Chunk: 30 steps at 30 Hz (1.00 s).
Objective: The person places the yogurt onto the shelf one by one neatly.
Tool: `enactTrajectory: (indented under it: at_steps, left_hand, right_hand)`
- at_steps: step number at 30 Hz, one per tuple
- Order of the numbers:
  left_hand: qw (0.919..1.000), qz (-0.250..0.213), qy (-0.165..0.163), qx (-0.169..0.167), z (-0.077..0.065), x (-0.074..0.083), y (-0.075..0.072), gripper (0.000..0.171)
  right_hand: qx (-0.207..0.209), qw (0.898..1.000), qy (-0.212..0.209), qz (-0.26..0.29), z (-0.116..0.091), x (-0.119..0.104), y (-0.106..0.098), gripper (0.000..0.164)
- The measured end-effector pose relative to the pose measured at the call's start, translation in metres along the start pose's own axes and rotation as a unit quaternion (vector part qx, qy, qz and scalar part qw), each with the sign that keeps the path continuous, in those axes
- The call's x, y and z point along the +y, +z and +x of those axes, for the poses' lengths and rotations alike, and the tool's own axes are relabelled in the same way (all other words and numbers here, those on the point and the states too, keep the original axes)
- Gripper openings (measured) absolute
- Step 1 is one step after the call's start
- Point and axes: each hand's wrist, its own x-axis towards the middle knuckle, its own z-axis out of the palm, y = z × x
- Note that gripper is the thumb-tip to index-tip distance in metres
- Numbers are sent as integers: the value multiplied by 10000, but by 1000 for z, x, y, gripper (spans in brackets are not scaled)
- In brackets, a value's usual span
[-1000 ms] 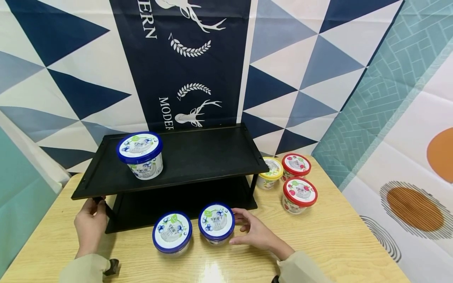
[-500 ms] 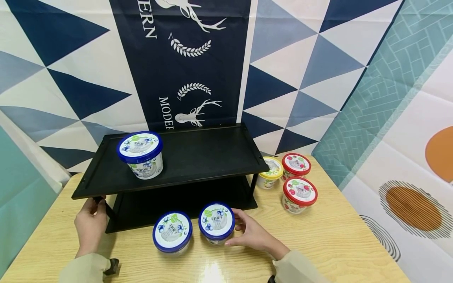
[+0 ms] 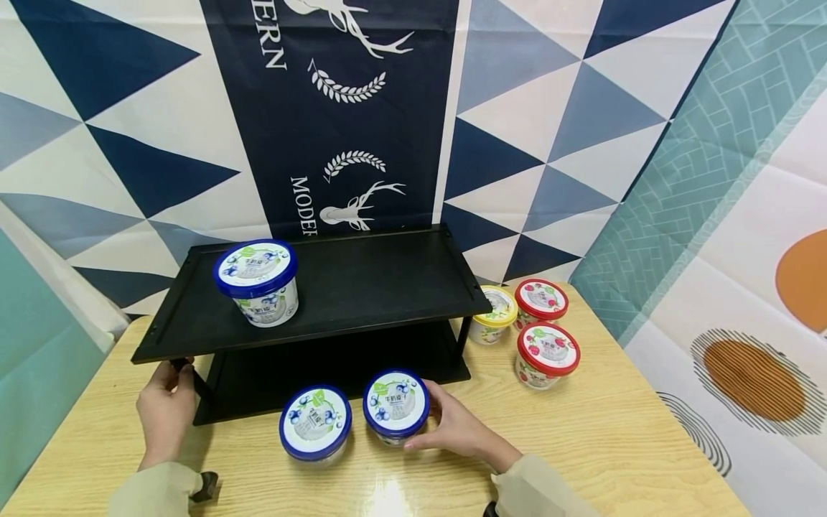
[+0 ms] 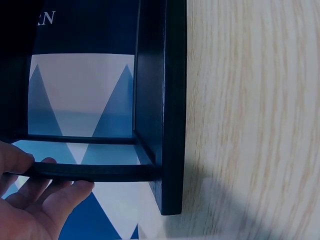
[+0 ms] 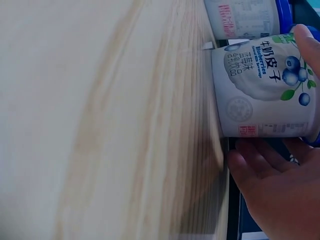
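Observation:
My left hand grips the front left post of a black two-tier shelf, fingers and thumb curled round it in the left wrist view. On the right, my right hand holds a blue-lidded blueberry yogurt tub by its side. In the right wrist view, the thumb lies along the tub's near side and the fingers press the opposite one. Just left of it stands a second blueberry tub, both upright in front of the shelf. A third blueberry tub sits on the left of the top tier.
Right of the shelf, a yellow-lidded tub and two red-lidded tubs stand on the wooden table. The lower tier lies in shadow under the top one. A patterned cloth hangs behind.
My right hand has moved slightly left and closed in around the right-hand blueberry tub, thumb coming up to its front. My left hand and the shelf have stayed put.

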Motion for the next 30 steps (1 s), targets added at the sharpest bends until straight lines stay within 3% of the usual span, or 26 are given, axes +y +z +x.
enactTrajectory:
  at_steps: [10,30]
  left_hand:
    - [9998,-24,-68,-177,-2,-1,0,27]
    - [9998,43,-130,-131,-1,0,0,26]
  right_hand:
    - [56,9999,18,137,7,4,7,100]
    - [174,9991,-9,385,13,5,12,100]
